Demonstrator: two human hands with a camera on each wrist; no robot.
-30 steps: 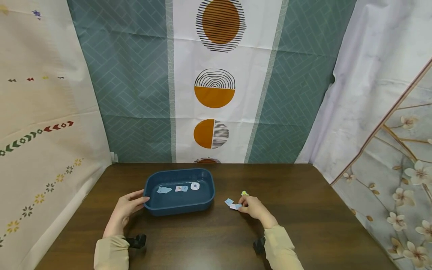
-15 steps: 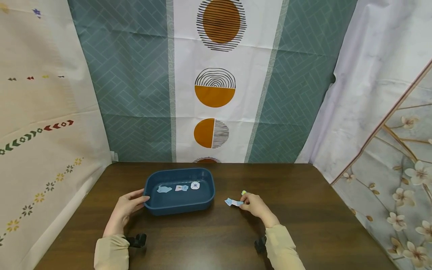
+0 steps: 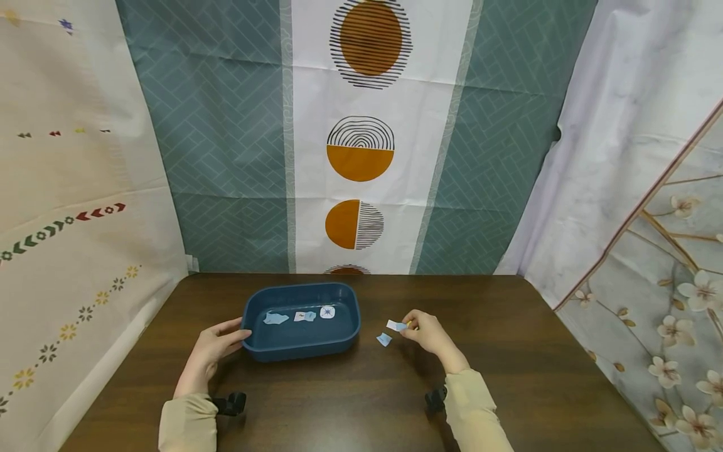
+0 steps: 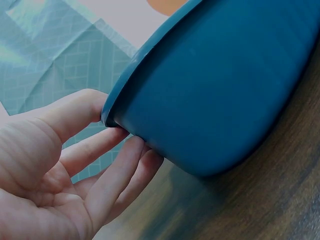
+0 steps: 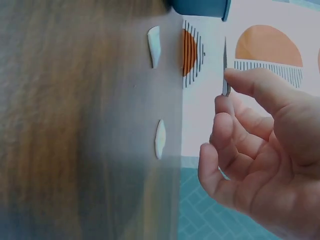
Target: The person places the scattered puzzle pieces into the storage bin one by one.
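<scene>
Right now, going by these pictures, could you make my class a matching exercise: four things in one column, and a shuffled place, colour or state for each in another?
Column one
1. Left hand
2. Right hand
3. Tray
4. Star-marked piece

Column two
A. Inside the tray, near its right end in the head view
B. Holding the tray by its left end
C. Dark blue
D. Pinching a white-and-pale-blue piece

Pairs: 1-B, 2-D, 3-C, 4-A

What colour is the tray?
The tray is dark blue, best seen in the head view.
</scene>
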